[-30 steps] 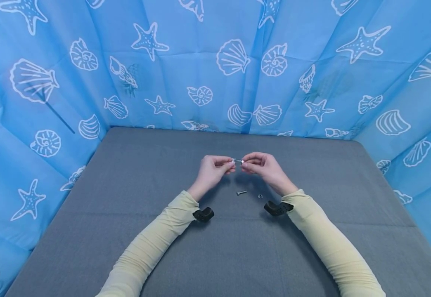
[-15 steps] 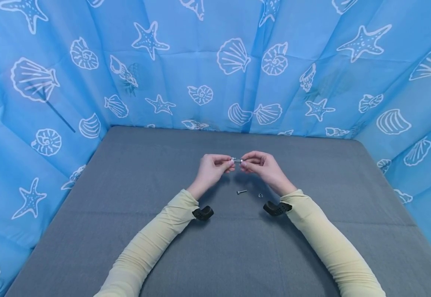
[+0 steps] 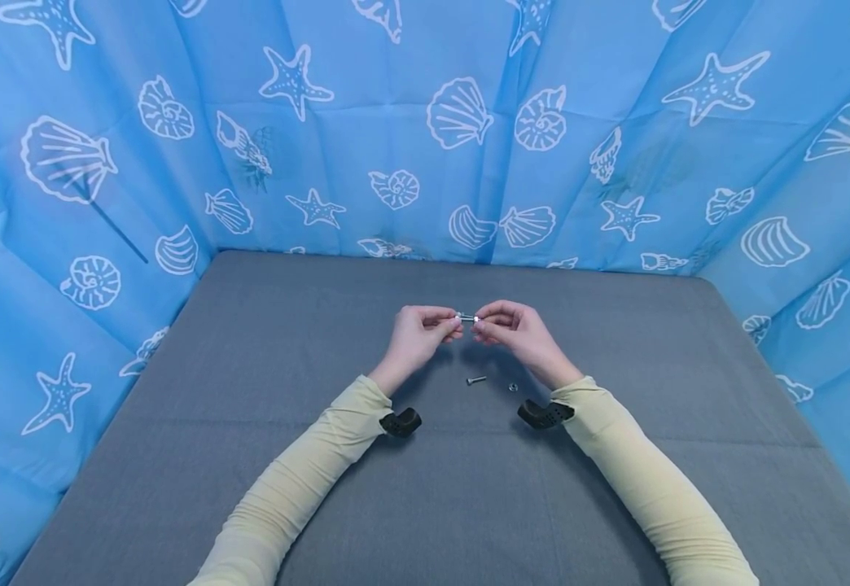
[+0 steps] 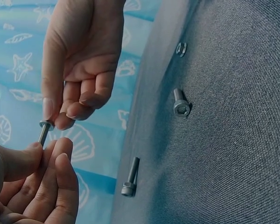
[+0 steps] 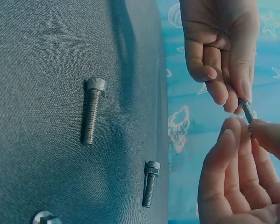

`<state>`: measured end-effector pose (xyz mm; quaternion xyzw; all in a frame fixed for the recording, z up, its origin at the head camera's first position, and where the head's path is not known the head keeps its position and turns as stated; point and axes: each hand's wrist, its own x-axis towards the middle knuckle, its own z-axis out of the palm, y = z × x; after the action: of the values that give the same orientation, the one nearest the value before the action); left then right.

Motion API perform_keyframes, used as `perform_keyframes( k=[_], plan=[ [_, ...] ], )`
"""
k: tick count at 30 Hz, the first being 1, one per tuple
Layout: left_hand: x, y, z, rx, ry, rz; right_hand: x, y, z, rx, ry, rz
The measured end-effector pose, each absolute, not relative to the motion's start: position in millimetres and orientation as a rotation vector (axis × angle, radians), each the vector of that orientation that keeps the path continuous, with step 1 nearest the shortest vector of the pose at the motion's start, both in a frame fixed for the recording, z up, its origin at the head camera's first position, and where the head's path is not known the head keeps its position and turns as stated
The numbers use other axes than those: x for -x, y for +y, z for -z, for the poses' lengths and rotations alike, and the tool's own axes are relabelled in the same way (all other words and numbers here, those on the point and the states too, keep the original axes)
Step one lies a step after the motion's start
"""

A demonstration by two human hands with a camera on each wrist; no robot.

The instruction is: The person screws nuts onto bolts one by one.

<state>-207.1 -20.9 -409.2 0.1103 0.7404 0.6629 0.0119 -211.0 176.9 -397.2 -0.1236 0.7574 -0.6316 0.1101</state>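
My left hand (image 3: 419, 332) pinches a small metal bolt (image 4: 43, 135) between thumb and fingers, holding it roughly level above the table. Opposite it, the thumb and fingers of my right hand (image 3: 516, 328) pinch a ring-like nut (image 4: 46, 124) at the bolt's other end. Threads show on the bit of shaft between the hands in the right wrist view; my left fingers hide the bolt's far end. Below the hands, a loose socket-head bolt (image 3: 476, 380) lies on the table with a loose nut (image 3: 513, 387) to its right.
Farther back on the grey cloth-covered table (image 3: 425, 488) lies another bolt (image 5: 150, 184) with a nut near its head. A blue curtain (image 3: 396, 122) with shells and starfish surrounds the table's back and sides. Black wrist cameras (image 3: 400, 422) hang beneath both sleeves.
My right hand has shifted very slightly left, toward the left hand. Both grips look the same, and the loose bolt and nut have not moved.
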Motion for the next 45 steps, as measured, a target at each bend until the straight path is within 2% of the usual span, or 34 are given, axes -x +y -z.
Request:
perform_keyframes(
  k=[45],
  plan=[
    [206.4,-16.2,412.2,-0.35,2.305,-2.083,211.3,178.8,399.2,0.38,2.282,1.767]
  ],
)
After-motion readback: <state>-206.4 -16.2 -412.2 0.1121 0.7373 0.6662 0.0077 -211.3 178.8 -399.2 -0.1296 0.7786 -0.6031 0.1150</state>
